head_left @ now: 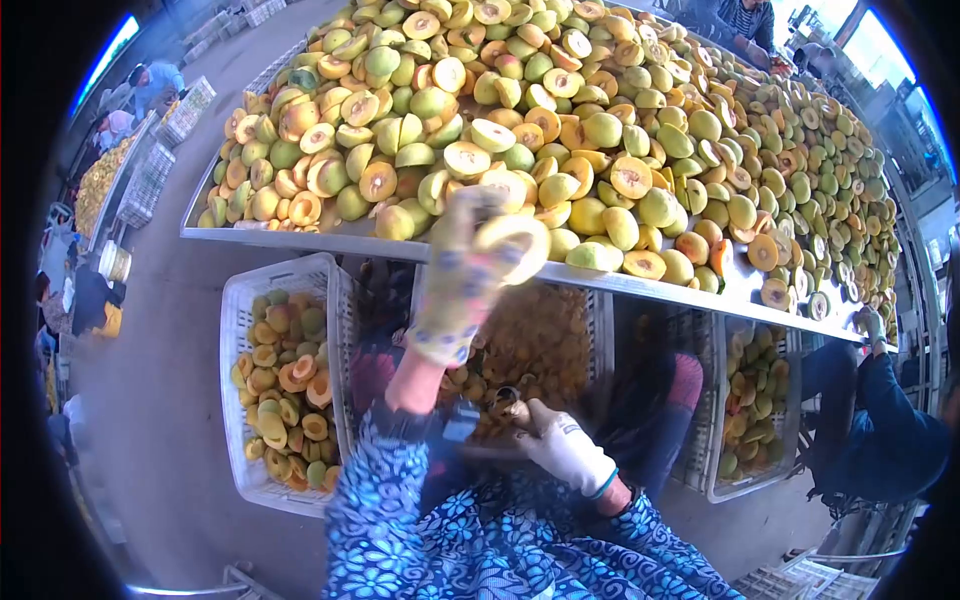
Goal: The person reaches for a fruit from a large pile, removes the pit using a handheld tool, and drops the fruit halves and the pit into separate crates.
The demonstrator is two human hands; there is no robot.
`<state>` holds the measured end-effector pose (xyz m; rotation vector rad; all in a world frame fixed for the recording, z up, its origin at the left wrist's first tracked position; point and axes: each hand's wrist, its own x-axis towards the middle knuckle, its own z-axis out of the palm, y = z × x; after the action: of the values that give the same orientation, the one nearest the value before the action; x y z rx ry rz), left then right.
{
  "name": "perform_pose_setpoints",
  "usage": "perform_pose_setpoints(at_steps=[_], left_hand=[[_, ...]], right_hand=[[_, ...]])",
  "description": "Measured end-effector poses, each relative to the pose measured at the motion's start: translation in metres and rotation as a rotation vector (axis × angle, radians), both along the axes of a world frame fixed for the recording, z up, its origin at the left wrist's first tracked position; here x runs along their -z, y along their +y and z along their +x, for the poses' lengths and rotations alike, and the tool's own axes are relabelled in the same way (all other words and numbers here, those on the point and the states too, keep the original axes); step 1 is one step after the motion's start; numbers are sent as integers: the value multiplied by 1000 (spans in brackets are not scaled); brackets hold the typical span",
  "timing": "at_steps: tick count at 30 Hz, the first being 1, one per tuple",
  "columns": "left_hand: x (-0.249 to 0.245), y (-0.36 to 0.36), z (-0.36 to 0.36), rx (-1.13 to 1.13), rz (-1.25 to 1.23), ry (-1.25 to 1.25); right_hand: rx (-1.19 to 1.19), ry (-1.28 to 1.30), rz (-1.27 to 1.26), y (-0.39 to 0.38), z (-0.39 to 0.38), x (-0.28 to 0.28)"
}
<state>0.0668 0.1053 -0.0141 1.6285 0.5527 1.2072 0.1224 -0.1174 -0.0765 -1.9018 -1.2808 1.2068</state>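
Observation:
My left hand, in a light patterned glove and blurred by motion, is raised at the table's near edge. Its fingers are closed on a yellow peach half, its cut face turned up. Low over the middle crate, my right hand wears a white glove. It grips a small tool with a looped metal end, most of its handle hidden by the fingers. Behind my left hand, a large heap of halved peaches, many with pits showing, covers the metal table.
A white crate of peach halves stands left of my legs, another crate right. Between my knees is the middle crate, holding fruit pieces. A co-worker sits at the right; another person is across the table.

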Motion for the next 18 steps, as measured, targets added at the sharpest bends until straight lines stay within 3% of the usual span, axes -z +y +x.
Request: perform_pose_setpoints(at_steps=[1, 2, 4, 5, 6, 8, 9, 10, 12, 14, 15, 18], left_hand=[[-7, -13, -16, 58, -340, -290], [-13, -26, -32, 112, -678, -582], [23, -29, -67, 389, -882, -844], [21, -41, -75, 278, -909, -820], [17, -52, -88, 380, -855, -794], [11, -73, -101, 211, -761, -682], [8, -82, -106, 89, -649, -558], [7, -90, -108, -27, -550, -432], [9, -102, -113, -233, -264, -107], [14, -108, -110, -389, -17, 85], [9, -114, -112, -274, -272, -61], [11, -125, -116, -262, -286, 26]], right_hand=[[34, 20, 105, 5, -5, -8], [112, 328, -43, 4, -2, -24], [174, 1144, -193, -4, 10, -14], [137, 1040, -183, 4, 7, -21], [-82, 417, -239, 17, 5, -33], [-85, -519, 181, 8, -7, 12], [21, -245, 223, 11, -6, 5], [9, -254, 229, 17, -7, -14], [17, 143, 251, 16, -23, -60], [-65, 188, 301, 18, -34, -84], [-75, 169, 299, 20, -38, -88], [-93, 164, 324, 24, -43, -88]])
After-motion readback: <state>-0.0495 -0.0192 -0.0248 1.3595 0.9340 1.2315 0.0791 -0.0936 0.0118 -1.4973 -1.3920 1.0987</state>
